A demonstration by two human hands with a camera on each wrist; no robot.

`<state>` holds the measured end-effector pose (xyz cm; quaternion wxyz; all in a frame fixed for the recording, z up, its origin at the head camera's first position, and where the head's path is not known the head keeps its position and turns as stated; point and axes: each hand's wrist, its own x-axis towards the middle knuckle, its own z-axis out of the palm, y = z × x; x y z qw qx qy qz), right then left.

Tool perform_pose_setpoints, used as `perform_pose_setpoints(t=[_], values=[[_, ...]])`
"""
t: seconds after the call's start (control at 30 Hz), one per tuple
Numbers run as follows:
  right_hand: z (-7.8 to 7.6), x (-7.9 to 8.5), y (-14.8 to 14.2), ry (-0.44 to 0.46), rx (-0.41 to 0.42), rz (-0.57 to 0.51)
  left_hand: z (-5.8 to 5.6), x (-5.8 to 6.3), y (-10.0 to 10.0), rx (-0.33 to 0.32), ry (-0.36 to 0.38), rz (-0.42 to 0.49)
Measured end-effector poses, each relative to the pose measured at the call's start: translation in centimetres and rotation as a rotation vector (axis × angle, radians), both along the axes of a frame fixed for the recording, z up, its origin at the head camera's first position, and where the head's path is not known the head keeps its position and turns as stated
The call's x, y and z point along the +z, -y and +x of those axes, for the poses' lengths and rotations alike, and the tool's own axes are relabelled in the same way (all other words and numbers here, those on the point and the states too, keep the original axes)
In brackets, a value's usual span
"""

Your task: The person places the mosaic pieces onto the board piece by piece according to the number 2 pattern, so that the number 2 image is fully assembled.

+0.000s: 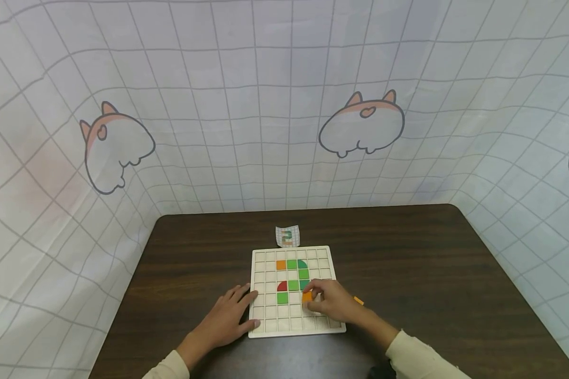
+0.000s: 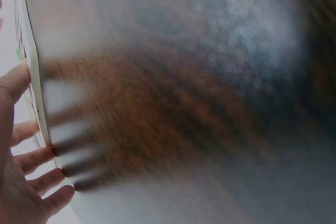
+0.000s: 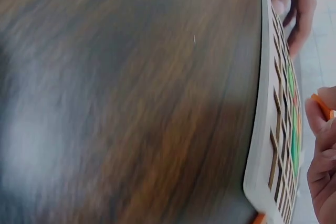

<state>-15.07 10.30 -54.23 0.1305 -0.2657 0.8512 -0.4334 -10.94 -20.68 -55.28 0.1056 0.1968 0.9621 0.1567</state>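
Observation:
A cream gridded board [image 1: 268, 311] lies on the table. My right hand [image 1: 334, 301] is over its right half, thumb and fingers pinching an orange square tile [image 1: 307, 297]; the right wrist view shows that tile's edge [image 3: 321, 104] between the fingertips. Along the board's left edge rests my left hand [image 1: 225, 318], its fingers spread and touching the rim. On the grid sit an orange square [image 1: 281, 265], several light green squares [image 1: 303, 273], a red rounded tile [image 1: 282, 286] and a dark green rounded tile [image 1: 302, 263]. Another dark green tile [image 1: 304, 285] is partly covered by my right fingers.
Behind the board lies a small paper card [image 1: 287, 236] printed with a coloured figure on a grid. An orange piece [image 1: 358, 300] is on the dark wooden table [image 1: 422, 263] just right of the board, beside my right wrist. A white gridded curtain [image 1: 237, 131] surrounds the table.

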Motion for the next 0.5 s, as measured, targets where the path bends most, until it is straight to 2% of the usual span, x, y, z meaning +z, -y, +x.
perform_pose_setpoints(t=[0.3,0.5], values=[[0.7,-0.4,2.5,0.013,0.018,-0.019,-0.2,-0.3,0.1,0.000,0.001,-0.005],[1.0,-1.0,3.8,-0.010,0.042,-0.012,-0.1,-0.4,0.1,0.000,0.008,-0.006]])
